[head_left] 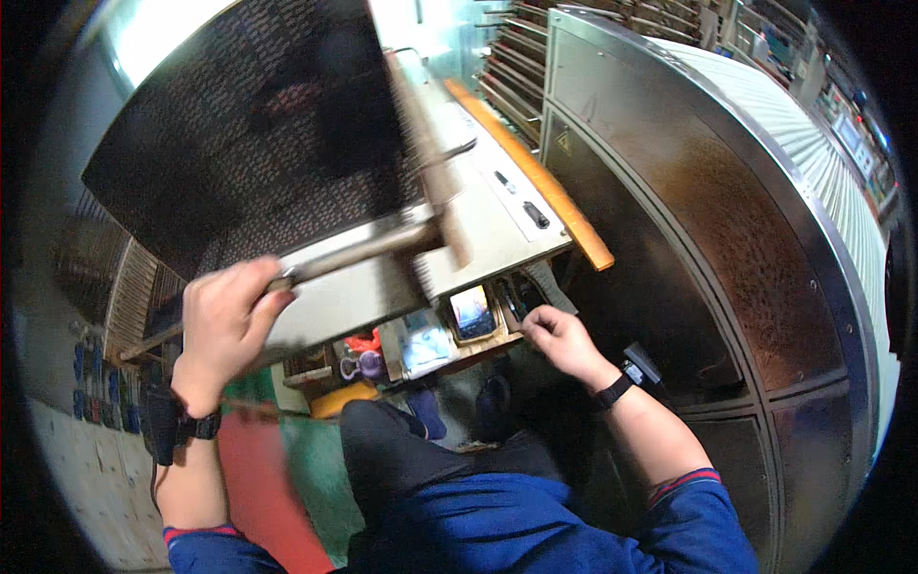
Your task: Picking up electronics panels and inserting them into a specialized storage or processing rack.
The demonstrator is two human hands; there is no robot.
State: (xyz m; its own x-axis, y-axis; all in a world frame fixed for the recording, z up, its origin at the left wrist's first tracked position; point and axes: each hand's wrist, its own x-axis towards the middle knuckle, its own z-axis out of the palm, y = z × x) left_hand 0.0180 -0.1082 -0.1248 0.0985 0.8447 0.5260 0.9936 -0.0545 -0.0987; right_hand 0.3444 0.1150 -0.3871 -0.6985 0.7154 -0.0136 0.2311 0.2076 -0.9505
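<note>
My left hand [228, 311] is closed round the near end of a pale bar [363, 251] on the edge of a large dark panel. The panel [287, 134] carries rows of small light marks and stands tilted over a white worktop [521, 251]. My right hand [566, 342] is at the right end of an open drawer's front edge, fingers pinched together. Whatever they hold, if anything, is hidden. Inside the drawer [478, 350] are a handheld device with a lit screen [470, 314], a clear plastic packet [426, 346] and dark items beside my right hand.
A yellow-orange strip [545, 182] runs along the worktop's right edge, near a marker pen [505, 182] and a small black object [536, 214]. Metal cabinets [688, 258] stand close on the right. A purple object [369, 364] lies left of the packet. Slatted racks [143, 287] stand at left.
</note>
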